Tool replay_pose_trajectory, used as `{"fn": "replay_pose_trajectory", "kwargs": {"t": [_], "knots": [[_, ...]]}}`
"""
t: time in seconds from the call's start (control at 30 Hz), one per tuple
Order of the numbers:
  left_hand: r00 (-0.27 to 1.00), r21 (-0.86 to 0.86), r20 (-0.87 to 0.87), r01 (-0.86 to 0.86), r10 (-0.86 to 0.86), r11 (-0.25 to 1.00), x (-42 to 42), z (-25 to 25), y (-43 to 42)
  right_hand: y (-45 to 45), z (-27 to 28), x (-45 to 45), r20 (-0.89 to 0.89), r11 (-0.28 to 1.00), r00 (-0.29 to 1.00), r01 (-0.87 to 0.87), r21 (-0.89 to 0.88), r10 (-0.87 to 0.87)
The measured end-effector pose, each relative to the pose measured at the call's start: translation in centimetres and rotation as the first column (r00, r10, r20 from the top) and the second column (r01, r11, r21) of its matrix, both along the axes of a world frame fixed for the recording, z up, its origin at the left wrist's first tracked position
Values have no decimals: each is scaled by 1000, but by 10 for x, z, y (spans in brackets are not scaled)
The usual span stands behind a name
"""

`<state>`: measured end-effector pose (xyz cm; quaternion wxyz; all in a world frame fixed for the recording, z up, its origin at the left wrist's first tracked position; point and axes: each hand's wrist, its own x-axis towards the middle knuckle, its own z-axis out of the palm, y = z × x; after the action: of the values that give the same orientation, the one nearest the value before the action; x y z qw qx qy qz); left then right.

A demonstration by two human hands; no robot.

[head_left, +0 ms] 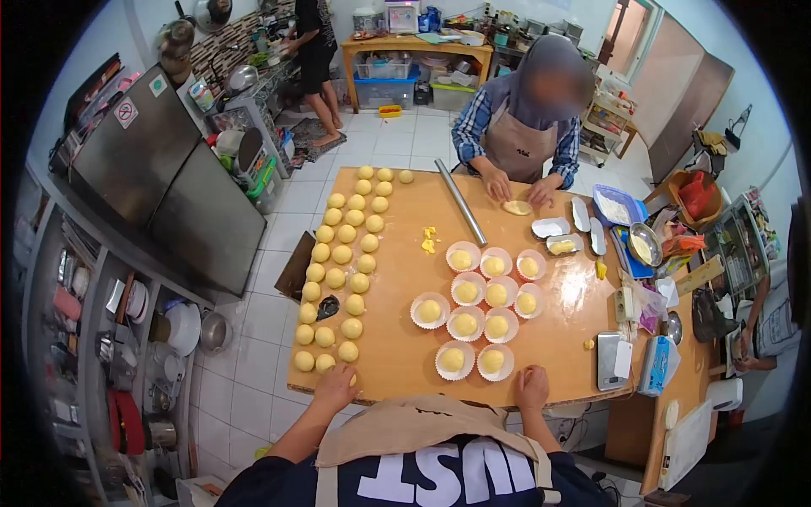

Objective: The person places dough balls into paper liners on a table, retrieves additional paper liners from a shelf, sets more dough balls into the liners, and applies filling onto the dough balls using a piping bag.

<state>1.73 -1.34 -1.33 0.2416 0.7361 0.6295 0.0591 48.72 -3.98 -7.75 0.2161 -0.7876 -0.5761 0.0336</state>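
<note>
Eleven dough balls already sit in paper cups mid-table, while rows of bare balls lie uncupped at left, near the left hand; the right hand curls at the near edge, both grips unclear.

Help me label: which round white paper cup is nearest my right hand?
The right paper cup of the two closest to you; others sit farther from your right hand.

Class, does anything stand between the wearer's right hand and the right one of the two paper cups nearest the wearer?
Nothing visible does: only a narrow strip of bare tabletop separates the right hand from that paper cup, which holds a dough ball.
</note>
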Motion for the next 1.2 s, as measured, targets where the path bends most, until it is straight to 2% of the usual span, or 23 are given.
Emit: {"fn": "replay_pose_trajectory", "kwargs": {"t": [0.1, 0.2, 0.37, 0.5, 0.6, 0.7, 0.8, 0.9, 1.0, 1.1, 1.2], "knots": [[987, 71, -155, 42, -30, 997, 8, 20, -4, 1, 2, -1, 1, 999, 1000, 25, -26, -25], [999, 293, -38, 43, -33, 955, -2, 17, -9, 1, 1, -1, -22, 999, 999, 34, 14, -33], [993, 181, -7, 115, -116, 977, -25, -17, -25, 2, -1, 0, -1, 999, 1000, 12, 36, -12], [992, 145, -41, 122, -118, 982, -20, -16, -21, 1, -2, 0, 9, 999, 1000, 7, 50, -7], [995, 164, -64, 89, -80, 982, -15, -6, -19, 1, 5, -3, -15, 1000, 1000, 12, -12, -12], [996, 301, -63, 74, -58, 951, -10, 7, -19, 0, 1, -1, -2, 998, 1000, -9, 64, 9], [988, 135, -101, 133, -120, 982, -19, -14, -20, 1, 4, -2, 1, 999, 1000, 19, 26, -19], [994, 186, -96, 64, -47, 980, -12, -4, -22, 1, -1, 0, -2, 998, 1000, 16, 53, -16], [999, 341, -42, 2, 13, 940, -2, 1, -23, 11, -21, 4, -322, 972, 933, 205, 116, -159], [995, 268, -91, 65, -41, 961, -3, -10, -24, 23, -14, -10, -407, 968, 913, 134, 211, -38], [993, 128, -116, 41, -26, 991, -1, -19, -26, 38, 15, -31, -345, 985, 929, -87, 152, 135]]}}
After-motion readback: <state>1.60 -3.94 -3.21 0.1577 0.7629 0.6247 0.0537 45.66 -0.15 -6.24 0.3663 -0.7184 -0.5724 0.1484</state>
